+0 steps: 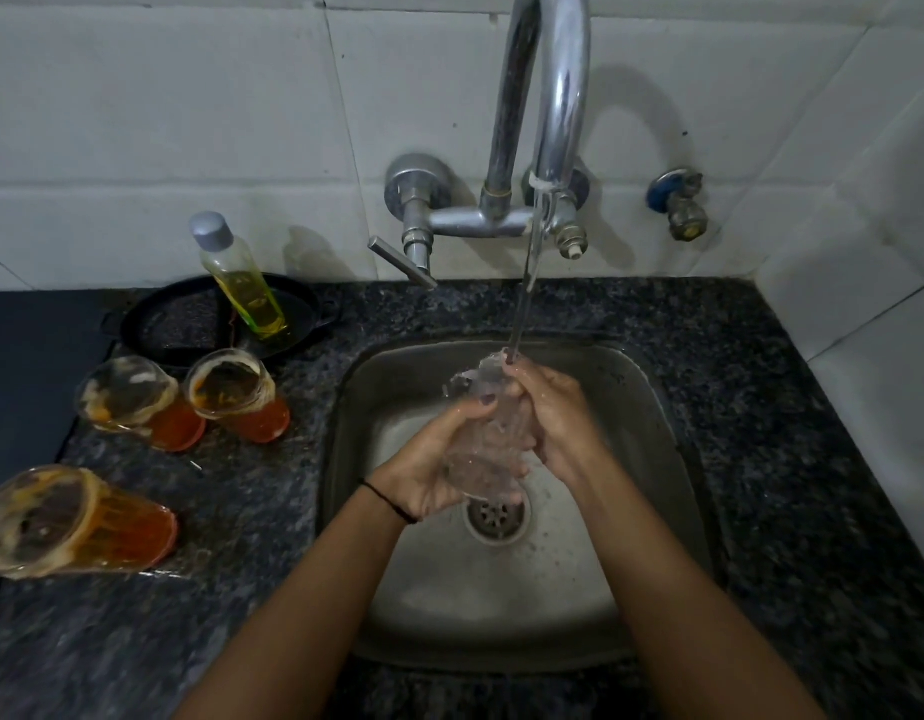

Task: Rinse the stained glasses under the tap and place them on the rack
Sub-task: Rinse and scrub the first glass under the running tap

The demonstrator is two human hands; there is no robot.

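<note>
Both hands' fingers (480,405) grip glass (483,433) over sink (673,459); three stained glasses (236,394) stand leftward.

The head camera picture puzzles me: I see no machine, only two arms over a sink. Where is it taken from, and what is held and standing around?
There is no machine here. A person wears one wide-angle camera on the head, looking forward and down, so you see their own arms reaching into the picture. Both hands are over the steel sink: the left hand and the right hand are wrapped round a clear glass, held under the stream of water running from the tap. On the dark stone counter to the left stand three stained glasses with orange residue: two side by side near the sink and one nearer the camera. Behind them a bottle of yellow liquid stands in a black pan. No rack shows in this view.
</note>
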